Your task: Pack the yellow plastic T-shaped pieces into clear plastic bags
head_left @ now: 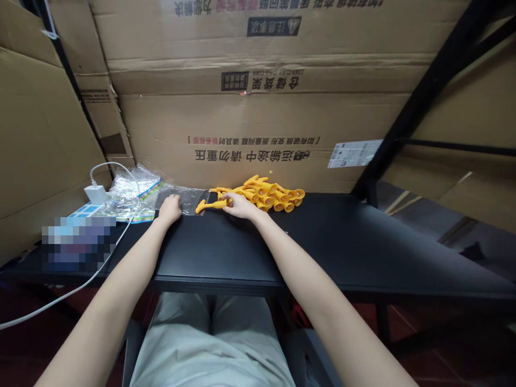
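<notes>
My left hand [171,209] is closed on the left part of a clear plastic bag [191,201] that lies on the black table. In my right hand [241,207] is a yellow plastic piece [212,205], gripped near its right end. Its narrow stem points left and ends in a wider, crosswise tip, which lies at the right edge of the bag; I cannot tell whether it is inside the bag or over it. Just behind and right of my right hand is a pile of similar yellow pieces [278,196], several with round, hollow cup ends facing me.
Crumpled clear packaging with coloured strips [135,191] lies left of my left hand. A power strip with a white charger [95,192] and a white cable [115,250] are farther left, beside a blurred item [78,242]. Cardboard [258,118] stands behind the black table [226,252].
</notes>
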Available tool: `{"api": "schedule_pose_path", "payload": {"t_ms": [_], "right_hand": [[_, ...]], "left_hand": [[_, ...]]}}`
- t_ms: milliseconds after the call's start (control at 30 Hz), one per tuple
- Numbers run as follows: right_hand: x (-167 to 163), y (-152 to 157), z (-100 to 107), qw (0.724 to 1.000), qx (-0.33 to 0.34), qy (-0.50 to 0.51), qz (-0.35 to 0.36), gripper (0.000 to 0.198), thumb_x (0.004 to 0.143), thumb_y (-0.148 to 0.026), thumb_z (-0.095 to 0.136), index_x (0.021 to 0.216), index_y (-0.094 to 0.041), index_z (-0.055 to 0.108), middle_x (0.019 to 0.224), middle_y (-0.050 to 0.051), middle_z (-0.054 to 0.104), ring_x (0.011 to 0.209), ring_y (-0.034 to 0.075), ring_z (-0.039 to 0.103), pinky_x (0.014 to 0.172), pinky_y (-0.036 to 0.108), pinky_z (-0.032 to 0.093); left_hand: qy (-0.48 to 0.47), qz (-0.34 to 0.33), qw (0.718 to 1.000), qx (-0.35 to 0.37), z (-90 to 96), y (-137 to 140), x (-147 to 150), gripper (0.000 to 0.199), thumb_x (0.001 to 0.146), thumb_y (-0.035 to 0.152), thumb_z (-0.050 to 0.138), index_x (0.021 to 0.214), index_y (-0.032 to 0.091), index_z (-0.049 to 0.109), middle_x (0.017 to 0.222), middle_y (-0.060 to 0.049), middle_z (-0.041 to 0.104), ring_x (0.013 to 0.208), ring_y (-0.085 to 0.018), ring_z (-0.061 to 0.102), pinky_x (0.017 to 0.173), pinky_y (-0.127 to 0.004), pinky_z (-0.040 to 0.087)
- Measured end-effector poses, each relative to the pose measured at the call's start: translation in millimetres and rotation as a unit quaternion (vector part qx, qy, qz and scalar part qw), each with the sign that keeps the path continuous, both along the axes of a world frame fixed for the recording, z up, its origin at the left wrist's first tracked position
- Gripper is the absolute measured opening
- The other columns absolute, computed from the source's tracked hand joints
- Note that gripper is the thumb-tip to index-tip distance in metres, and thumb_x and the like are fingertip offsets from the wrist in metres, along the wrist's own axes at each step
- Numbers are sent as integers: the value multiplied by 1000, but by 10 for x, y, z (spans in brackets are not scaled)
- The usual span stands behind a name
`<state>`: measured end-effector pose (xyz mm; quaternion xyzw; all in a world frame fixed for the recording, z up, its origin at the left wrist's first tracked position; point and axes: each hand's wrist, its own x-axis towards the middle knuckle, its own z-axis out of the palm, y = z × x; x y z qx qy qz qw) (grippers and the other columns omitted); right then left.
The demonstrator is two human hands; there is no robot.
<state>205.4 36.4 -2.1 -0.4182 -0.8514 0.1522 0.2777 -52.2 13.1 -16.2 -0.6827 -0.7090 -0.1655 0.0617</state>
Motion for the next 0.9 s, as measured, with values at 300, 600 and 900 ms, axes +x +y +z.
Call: {"api": "schedule_pose_path", "payload": {"t_ms": [300,600,900], "right_hand": [[-12,-25,47,994,-5,-105,-8,18,74,-16,62,91,-14,66,89,8,68,81,19,61,71,26,44],[-54,-98,103,990,-49,-131,17,23,74,-20,62,95,-15,67,89,6,69,76,17,61,66,23,43],[-227,-157,36,998,31,-48,18,19,75,-21,63,91,-12,68,77,5,67,66,14,58,62,22,40]], "left_hand": [[-19,-32,998,-49,99,-118,288,37,81,48,48,98,16,55,97,-13,66,94,-29,61,84,-43,44],[27,-45,999,-11,122,-151,316,14,74,23,48,69,16,59,91,-10,66,90,-27,61,99,-57,27],[21,-273,954,123,92,-173,462,5,74,19,49,69,19,52,88,-5,63,86,-17,58,94,-36,37]]}}
